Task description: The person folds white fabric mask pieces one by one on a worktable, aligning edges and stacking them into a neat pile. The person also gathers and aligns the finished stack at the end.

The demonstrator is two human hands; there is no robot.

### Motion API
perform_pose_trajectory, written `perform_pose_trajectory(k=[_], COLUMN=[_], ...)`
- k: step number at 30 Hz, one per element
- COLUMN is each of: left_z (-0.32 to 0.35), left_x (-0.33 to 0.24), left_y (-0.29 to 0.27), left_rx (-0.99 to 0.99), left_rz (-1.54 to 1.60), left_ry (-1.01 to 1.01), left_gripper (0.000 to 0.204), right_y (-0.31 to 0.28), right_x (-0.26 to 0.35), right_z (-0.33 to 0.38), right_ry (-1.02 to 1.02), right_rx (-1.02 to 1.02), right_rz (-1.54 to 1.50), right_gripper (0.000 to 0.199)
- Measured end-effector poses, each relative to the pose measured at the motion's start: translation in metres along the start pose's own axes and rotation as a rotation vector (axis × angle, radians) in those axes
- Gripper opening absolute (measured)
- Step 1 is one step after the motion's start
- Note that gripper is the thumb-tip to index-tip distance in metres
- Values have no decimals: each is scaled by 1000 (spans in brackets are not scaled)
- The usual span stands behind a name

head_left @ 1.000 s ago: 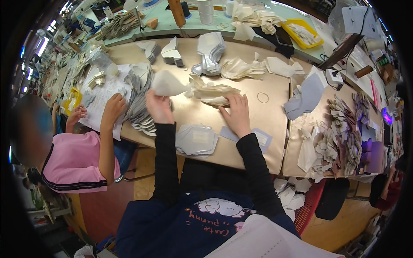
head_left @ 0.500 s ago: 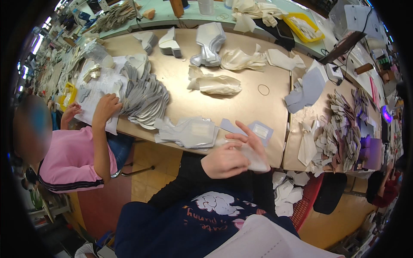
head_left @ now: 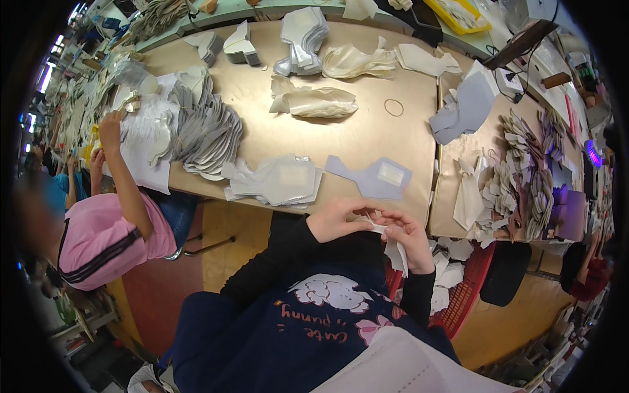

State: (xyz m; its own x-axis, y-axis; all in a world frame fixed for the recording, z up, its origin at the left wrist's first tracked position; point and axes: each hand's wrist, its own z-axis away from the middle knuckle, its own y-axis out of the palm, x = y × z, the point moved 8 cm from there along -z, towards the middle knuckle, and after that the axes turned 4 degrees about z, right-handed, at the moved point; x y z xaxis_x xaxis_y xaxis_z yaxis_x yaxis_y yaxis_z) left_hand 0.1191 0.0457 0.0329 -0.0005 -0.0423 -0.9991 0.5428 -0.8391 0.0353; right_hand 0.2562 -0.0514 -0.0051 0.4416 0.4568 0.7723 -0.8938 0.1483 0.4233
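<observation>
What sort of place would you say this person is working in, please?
Probably a workshop where cut pieces are assembled, perhaps for shoes. Stacks of grey cut pieces cover the long table, a red basket holds scraps, and another person works alongside.

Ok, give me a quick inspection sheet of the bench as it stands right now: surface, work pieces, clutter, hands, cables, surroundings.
Surface: tan worktable, mostly covered, with a bare patch in the middle.
Work pieces: white strip held between both hands below the table edge; flat grey cut piece and a stack of grey cut pieces near that edge.
Clutter: fanned grey pieces, crumpled white sheets, a rubber band, red basket of white scraps.
Hands: left hand and right hand both pinch the strip.
Cables: dark cable at top right.
Surroundings: a person in pink works at the left.
</observation>
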Motion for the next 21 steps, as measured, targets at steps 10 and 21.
perform_pose_trajectory(k=[10, 21], left_z=[4, 2], left_x=[15, 36], left_y=[-8, 44], left_rx=[-155, -205], left_rz=[1, -1013], left_ry=[-94, 111], left_gripper=[30, 57], right_y=[-1, -45], right_x=[11, 42], right_z=[0, 31], right_ry=[5, -264], right_rx=[-126, -528], right_rz=[637, 237], right_gripper=[12, 11])
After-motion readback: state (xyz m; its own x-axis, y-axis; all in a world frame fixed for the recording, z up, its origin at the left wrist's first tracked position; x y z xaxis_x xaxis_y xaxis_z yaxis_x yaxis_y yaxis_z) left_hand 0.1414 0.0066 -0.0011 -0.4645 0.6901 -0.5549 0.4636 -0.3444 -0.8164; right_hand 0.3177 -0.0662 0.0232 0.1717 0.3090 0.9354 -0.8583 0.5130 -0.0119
